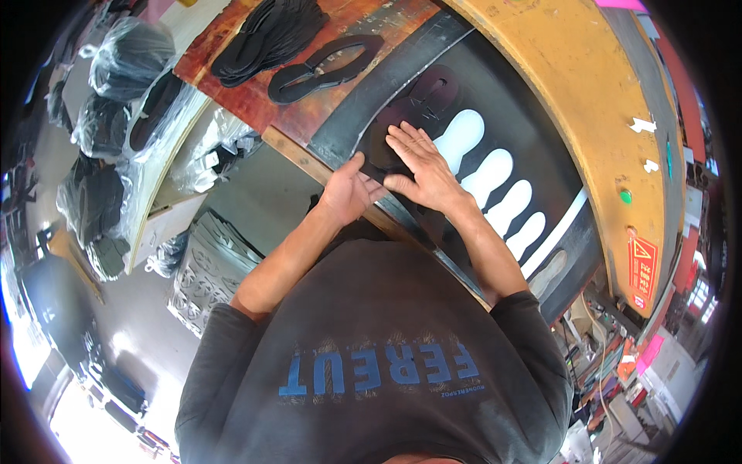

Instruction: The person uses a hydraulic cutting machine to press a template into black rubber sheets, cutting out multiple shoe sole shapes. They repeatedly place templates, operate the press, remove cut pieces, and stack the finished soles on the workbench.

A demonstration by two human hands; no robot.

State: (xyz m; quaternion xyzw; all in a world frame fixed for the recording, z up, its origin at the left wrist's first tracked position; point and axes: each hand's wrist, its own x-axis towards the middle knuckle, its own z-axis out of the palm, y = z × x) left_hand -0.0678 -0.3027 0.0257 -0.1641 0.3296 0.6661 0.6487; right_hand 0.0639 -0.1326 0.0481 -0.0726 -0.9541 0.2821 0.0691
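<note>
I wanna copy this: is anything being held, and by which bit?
The right hand, open over the black board, grips nothing; whether the left hand pinches the board's edge can't be told.

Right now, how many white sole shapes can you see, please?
4: the largest shape beside the right hand, three smaller shapes along its forearm; more may be hidden.

Inside a cluttered workshop, marked as such by a scuffed yellow panel (572, 62) with a red warning label (642, 267), a row of white sole-shaped forms (464, 133), a stack of black pieces (270, 35) and clear plastic bags (133, 60) full of dark material.
</note>
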